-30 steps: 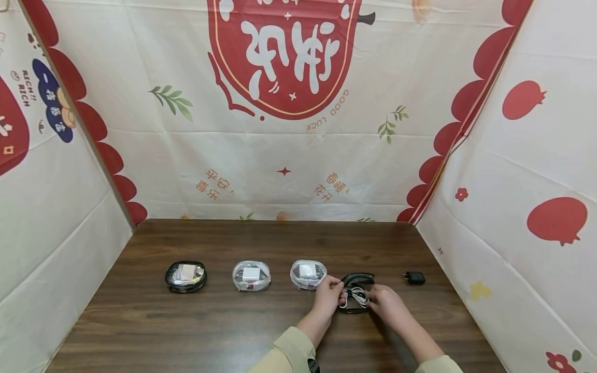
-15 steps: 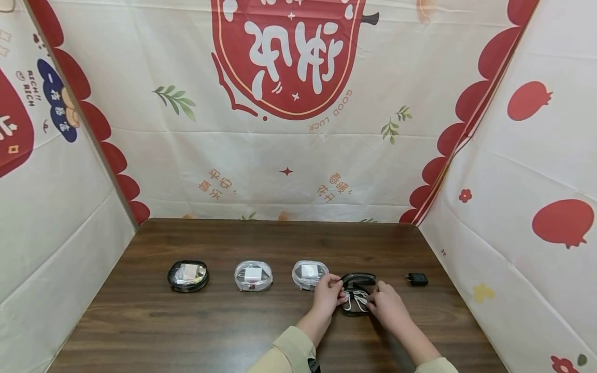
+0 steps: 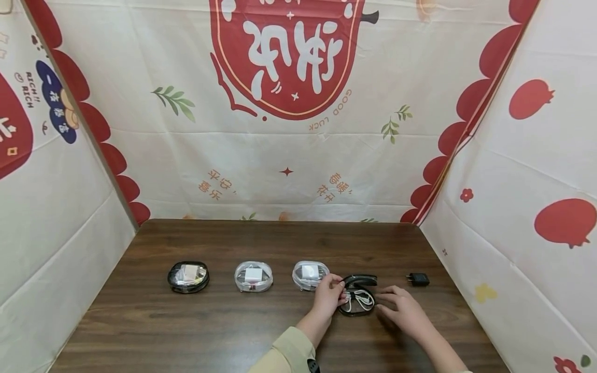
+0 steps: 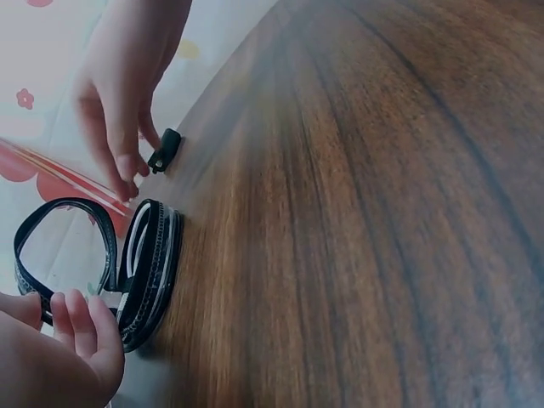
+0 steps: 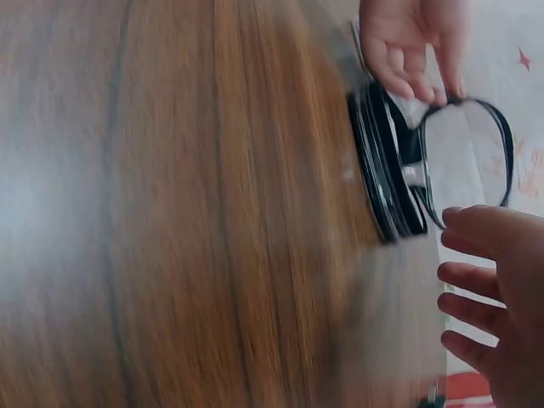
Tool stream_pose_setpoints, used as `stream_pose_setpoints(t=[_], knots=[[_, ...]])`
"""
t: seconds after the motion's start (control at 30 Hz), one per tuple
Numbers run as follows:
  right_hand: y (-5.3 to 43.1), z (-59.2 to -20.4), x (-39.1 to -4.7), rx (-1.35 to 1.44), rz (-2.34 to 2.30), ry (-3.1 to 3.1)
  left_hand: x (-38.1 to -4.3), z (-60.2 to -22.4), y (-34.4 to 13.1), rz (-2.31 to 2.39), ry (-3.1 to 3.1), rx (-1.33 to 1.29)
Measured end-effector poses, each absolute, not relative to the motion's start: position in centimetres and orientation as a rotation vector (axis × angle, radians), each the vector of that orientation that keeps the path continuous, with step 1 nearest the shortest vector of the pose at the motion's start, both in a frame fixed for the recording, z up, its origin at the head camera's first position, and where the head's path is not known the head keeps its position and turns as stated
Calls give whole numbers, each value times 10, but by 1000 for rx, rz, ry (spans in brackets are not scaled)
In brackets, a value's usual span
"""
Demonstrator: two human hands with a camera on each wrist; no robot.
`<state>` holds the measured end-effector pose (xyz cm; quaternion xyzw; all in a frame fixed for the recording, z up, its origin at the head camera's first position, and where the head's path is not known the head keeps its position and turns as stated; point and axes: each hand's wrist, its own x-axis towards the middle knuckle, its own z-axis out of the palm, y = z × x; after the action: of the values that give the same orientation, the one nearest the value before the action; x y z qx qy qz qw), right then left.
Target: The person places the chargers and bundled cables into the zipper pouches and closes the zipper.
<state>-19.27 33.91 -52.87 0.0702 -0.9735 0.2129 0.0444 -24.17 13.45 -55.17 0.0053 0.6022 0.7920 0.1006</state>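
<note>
An oval clear pouch with black zippered trim (image 3: 366, 280) lies unzipped on the table, its lid raised. Inside its base sits a bundled white cable (image 3: 363, 299), cinched by a black tie. My left hand (image 3: 327, 299) pinches the pouch's left edge near the hinge; in the left wrist view its thumb and fingers meet at the lid's rim. My right hand (image 3: 404, 312) is just right of the pouch, fingers spread and holding nothing. Farther right lies a black plug adapter (image 3: 420, 280), prongs toward the left.
Left of my hands, closed oval pouches stand in a row: a white-trimmed one (image 3: 298, 284), another white-trimmed one (image 3: 239, 280) and a black-trimmed one (image 3: 175, 286), each with a white adapter showing. Printed cloth walls (image 3: 261, 150) surround the wooden table (image 3: 196, 331).
My right hand has let go of the cable and drawn back to the right, its fingers opening. The cable now lies settled in the pouch base. My left hand stays on the pouch.
</note>
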Motion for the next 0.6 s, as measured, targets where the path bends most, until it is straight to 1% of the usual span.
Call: stream_pose_setpoints(t=[0.17,0.37,0.6], knots=[[364,-527,-194,122,633,-2923,-242,-552,133,2325,1767,52],[394,-530,-202,12,629,-2915,-243,-555,132,2308,1750,23],[415,-538,-212,-70,623,-2842,-244,-553,131,2292,1778,20]])
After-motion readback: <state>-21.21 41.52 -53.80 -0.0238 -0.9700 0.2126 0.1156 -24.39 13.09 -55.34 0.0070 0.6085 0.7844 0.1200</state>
